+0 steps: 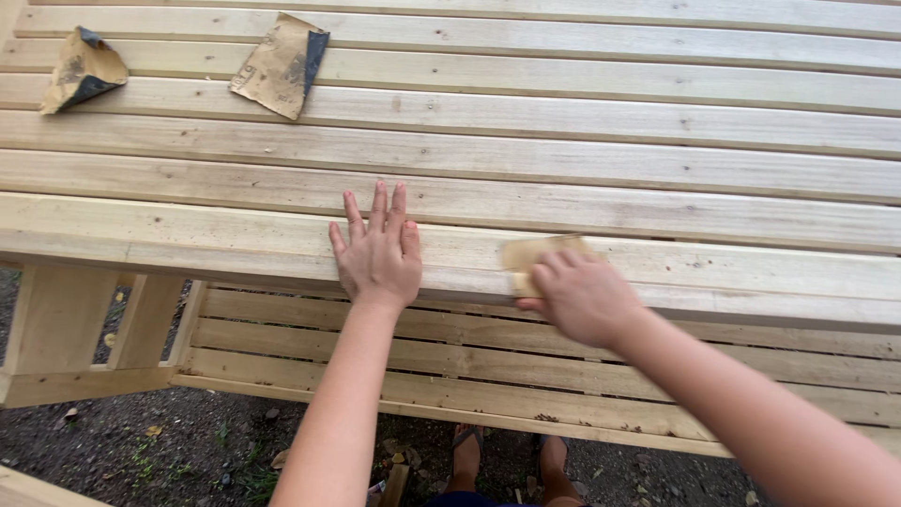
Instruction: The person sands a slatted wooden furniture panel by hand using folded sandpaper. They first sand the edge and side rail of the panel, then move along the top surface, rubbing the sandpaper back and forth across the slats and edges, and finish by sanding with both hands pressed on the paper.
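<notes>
Feet in sandals (507, 460) poke out at the bottom, standing on dirt under the slatted wooden counter (657, 141). Up top, the right hand (582, 299) is curled tight on a folded bit of sandpaper (530, 255), pressing it against the front slat right at the edge — it looks a bit blurred. The left hand (378, 253) lies flat on the same slat just beside it, fingers spread, gripping nothing.

Sandpaper like this is light, thin and floppy, gritty on one face, so it probably won't slip, but it will likely crease or tear if bunched. Best held folded under the fingertips with the palm pushing down, much as it is now. Two spare sheets (282, 66) sit well apart at the far left of the counter, one crumpled.
</notes>
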